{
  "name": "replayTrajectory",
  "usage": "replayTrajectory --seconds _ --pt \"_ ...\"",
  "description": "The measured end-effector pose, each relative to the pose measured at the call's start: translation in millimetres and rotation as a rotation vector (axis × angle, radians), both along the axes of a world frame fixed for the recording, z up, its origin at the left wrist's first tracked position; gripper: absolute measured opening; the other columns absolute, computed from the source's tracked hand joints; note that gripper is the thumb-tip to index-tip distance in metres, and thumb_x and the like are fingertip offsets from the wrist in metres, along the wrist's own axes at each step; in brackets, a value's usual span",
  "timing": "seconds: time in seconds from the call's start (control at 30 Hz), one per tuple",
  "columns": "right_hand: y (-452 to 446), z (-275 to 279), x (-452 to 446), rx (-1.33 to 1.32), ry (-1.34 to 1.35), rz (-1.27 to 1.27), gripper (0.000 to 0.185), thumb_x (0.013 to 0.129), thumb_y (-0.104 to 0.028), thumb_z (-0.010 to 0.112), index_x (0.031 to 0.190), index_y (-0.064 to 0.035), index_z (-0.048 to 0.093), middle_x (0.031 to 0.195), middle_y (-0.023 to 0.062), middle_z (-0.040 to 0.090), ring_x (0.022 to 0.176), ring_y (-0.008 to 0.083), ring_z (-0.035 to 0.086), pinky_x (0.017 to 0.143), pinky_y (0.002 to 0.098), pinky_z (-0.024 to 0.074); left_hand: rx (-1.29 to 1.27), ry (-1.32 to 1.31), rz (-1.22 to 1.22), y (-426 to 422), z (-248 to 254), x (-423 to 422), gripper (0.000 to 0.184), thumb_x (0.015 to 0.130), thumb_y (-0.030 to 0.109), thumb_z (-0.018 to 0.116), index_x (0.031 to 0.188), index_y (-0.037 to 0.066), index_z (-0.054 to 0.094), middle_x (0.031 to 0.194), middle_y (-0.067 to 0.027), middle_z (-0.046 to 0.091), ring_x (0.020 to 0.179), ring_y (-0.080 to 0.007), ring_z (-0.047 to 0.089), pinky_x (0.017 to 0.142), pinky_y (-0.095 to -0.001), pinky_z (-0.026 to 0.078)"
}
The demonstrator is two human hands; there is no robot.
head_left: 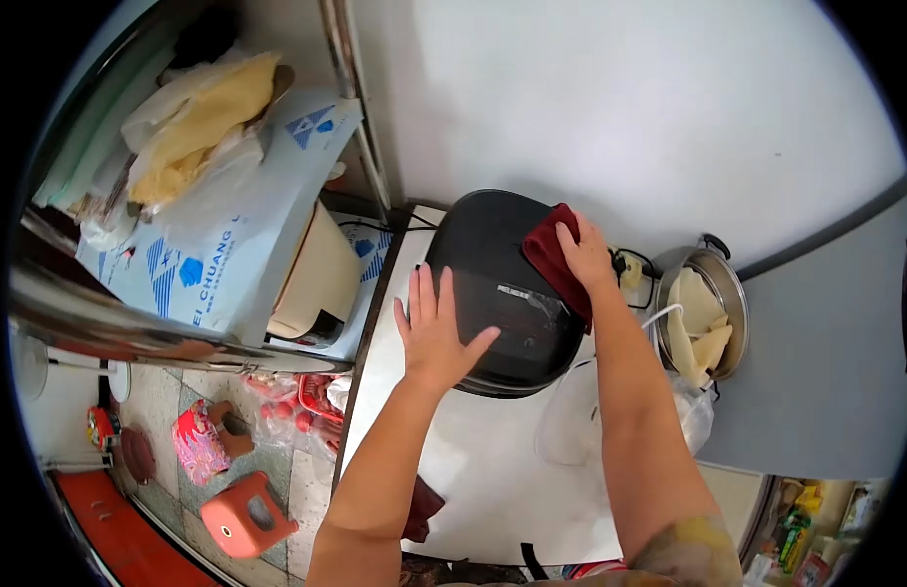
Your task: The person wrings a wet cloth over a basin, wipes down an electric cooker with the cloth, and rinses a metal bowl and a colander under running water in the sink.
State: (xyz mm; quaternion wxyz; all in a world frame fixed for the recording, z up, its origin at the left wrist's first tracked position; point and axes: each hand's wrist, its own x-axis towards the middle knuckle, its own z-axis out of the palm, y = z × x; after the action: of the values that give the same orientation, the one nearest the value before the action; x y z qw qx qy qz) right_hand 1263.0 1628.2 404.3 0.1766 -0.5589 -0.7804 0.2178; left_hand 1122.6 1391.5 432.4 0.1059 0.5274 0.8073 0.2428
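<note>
A black lidded appliance (pixel 473 235) with rounded corners stands on the white table against the wall. My left hand (pixel 436 338) rests on its near left edge, fingers stretched and thumb spread, holding nothing. On the lid's right side, my right hand (pixel 586 252) is closed over a dark red cloth (pixel 546 249), pressing it to the surface. A small label and a shiny streak, perhaps wet, show on the lid between the hands. Part of the cloth hangs down the appliance's right edge.
A steel pot (pixel 735 338) holding pale pieces stands on the right, near a clear plastic lid (pixel 566 416). At left is a metal shelf (pixel 277 220) with bags and a cream appliance (pixel 321 274). A red stool (pixel 248 514) is on the floor. Another dark red cloth (pixel 421 509) lies near me.
</note>
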Motion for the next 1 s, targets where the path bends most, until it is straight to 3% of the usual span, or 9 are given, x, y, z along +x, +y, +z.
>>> replayTrajectory --seconds 0.03,0.13,0.23,0.47,0.57,0.7,0.87,0.9,1.0 --pt "-3.5 -4.5 6.9 -0.003 0.001 -0.020 0.054 0.083 -0.046 0.047 0.126 -0.0137 0.042 0.125 0.0138 0.045 0.110 0.0326 0.045 0.093 0.0372 0.0364 0.014 0.017 0.022 7.9 -6.1 0.7 0.093 0.070 0.047 0.065 0.137 0.005 0.017 0.142 -0.0218 0.011 0.131 -0.0366 0.012 0.103 -0.0524 0.012" --pt "-31.9 -25.1 30.0 -0.121 0.453 -0.149 0.059 0.082 -0.039 0.053 0.128 -0.0063 0.038 0.120 0.0193 0.049 0.110 0.0329 0.046 0.093 0.0358 0.0352 0.030 0.075 0.043 16.7 -20.5 6.5 0.097 0.067 0.050 0.066 0.136 0.002 0.018 0.141 -0.0236 0.013 0.131 -0.0372 0.013 0.103 -0.0499 0.016" --pt "-90.8 -26.9 42.9 -0.156 0.653 -0.231 0.057 0.085 -0.035 0.051 0.130 -0.0038 0.035 0.125 0.0191 0.045 0.115 0.0310 0.043 0.096 0.0345 0.0327 0.059 0.163 0.045 17.9 -22.6 6.0 0.098 0.066 0.052 0.066 0.135 0.001 0.020 0.140 -0.0244 0.016 0.129 -0.0386 0.016 0.101 -0.0481 0.020" --pt "-224.4 -47.6 29.1 0.060 0.836 -0.383 0.055 0.084 -0.013 0.046 0.133 0.0010 0.026 0.136 0.0198 0.029 0.125 0.0328 0.027 0.103 0.0383 0.0209 0.032 0.220 -0.021 18.1 -19.5 5.5 0.092 0.071 0.049 0.063 0.135 -0.002 0.020 0.138 -0.0272 0.017 0.126 -0.0415 0.020 0.103 -0.0434 0.020" --pt "-181.5 -45.8 36.3 -0.032 0.841 -0.364 0.053 0.085 -0.013 0.045 0.133 0.0001 0.027 0.135 0.0189 0.031 0.125 0.0324 0.029 0.103 0.0369 0.0223 0.020 0.242 -0.042 18.0 -20.3 4.5 0.092 0.071 0.049 0.063 0.135 -0.002 0.020 0.138 -0.0271 0.017 0.126 -0.0414 0.020 0.103 -0.0438 0.020" --pt "-98.8 -16.1 44.0 -0.318 0.822 -0.282 0.056 0.087 -0.028 0.046 0.133 -0.0028 0.029 0.134 0.0176 0.036 0.124 0.0287 0.034 0.101 0.0322 0.0264 0.037 0.248 -0.039 17.8 -20.9 4.8 0.092 0.071 0.050 0.063 0.135 -0.002 0.020 0.138 -0.0270 0.018 0.126 -0.0415 0.021 0.103 -0.0447 0.021" --pt "-8.1 -7.0 25.5 -0.394 0.738 -0.074 0.046 0.086 -0.035 0.046 0.119 -0.0024 0.048 0.113 0.0159 0.055 0.105 0.0276 0.050 0.091 0.0335 0.0353 0.054 0.243 -0.024 18.9 -18.9 5.7 0.093 0.069 0.050 0.065 0.133 -0.003 0.023 0.136 -0.0288 0.020 0.124 -0.0433 0.023 0.102 -0.0451 0.023" --pt "4.7 -6.5 22.3 -0.495 0.649 -0.157 0.050 0.084 -0.039 0.046 0.117 -0.0027 0.050 0.112 0.0162 0.055 0.105 0.0278 0.050 0.091 0.0351 0.0357 0.091 0.235 -0.035 19.5 -17.3 5.5 0.093 0.068 0.049 0.066 0.132 -0.005 0.024 0.135 -0.0301 0.021 0.123 -0.0445 0.024 0.102 -0.0455 0.023" --pt "61.6 -22.1 -0.4 -0.660 0.405 -0.045 0.047 0.085 -0.040 0.044 0.115 -0.0053 0.054 0.110 0.0104 0.057 0.098 0.0218 0.052 0.087 0.0332 0.0380 0.117 0.221 -0.011 19.4 -20.1 4.6 0.093 0.066 0.048 0.067 0.131 -0.005 0.026 0.134 -0.0303 0.022 0.122 -0.0449 0.026 0.101 -0.0453 0.024"
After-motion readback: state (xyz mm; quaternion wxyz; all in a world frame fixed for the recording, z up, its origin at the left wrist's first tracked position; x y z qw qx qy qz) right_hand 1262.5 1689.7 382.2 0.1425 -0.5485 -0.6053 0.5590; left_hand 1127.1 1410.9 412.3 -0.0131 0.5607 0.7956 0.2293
